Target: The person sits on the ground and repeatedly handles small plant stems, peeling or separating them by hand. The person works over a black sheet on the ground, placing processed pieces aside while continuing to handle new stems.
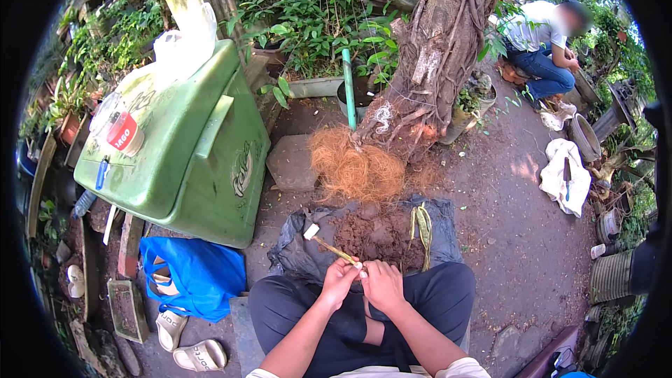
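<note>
My left hand [338, 282] and my right hand [382, 284] meet above my crossed legs. Between their fingertips they pinch the near end of a thin yellow-brown stem [336, 250], whose far end points up and left with a small white block [311, 231] on it. Beyond the hands a heap of moist brown soil [362, 233] lies on a black plastic sheet [294, 244]. Variegated, yellow-edged leaves [424, 231] rest on the sheet's right part. Behind the soil is a pile of orange-brown coir fibre [359, 168] at the foot of a tree.
A large green plastic bin [220, 142] stands left, above a blue bag [194, 275] and slippers [202, 355]. A leaning tree trunk [436, 52] rises ahead. A knife [567, 176] lies on a white sack [559, 160] at right. Another person [541, 47] crouches farther back.
</note>
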Tool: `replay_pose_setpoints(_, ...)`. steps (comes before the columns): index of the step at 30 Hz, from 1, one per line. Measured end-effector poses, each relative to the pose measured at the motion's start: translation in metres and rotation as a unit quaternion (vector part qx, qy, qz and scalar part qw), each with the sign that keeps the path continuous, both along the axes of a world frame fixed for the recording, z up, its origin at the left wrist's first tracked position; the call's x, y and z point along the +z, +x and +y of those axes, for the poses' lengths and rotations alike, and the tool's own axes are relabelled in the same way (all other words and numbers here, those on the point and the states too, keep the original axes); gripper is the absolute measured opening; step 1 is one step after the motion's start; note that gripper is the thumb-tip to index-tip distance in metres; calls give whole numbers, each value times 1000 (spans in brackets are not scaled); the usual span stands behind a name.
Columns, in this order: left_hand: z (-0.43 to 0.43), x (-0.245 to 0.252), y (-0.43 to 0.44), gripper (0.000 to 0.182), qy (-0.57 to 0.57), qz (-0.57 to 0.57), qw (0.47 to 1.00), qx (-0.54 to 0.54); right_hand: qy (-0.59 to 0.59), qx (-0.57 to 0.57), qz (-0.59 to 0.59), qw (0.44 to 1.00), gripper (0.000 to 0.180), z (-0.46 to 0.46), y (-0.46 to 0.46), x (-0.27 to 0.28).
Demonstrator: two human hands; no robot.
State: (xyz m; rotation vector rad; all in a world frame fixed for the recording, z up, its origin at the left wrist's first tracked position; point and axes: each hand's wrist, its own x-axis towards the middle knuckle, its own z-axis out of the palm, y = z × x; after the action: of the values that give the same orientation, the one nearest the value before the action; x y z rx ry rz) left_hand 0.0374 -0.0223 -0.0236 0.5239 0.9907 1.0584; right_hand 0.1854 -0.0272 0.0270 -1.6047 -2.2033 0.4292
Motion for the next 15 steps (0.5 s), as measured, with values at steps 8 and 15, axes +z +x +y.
replay_pose_setpoints(8, 2, 2, -1, 15, -37, 21, 999, 6, 22, -7, 62, 998, 20, 5, -1, -7)
replay_pose_setpoints(15, 3, -1, 2, 18, 42, 96, 993, 57, -185, -5, 252, 950, 29, 0, 17, -13)
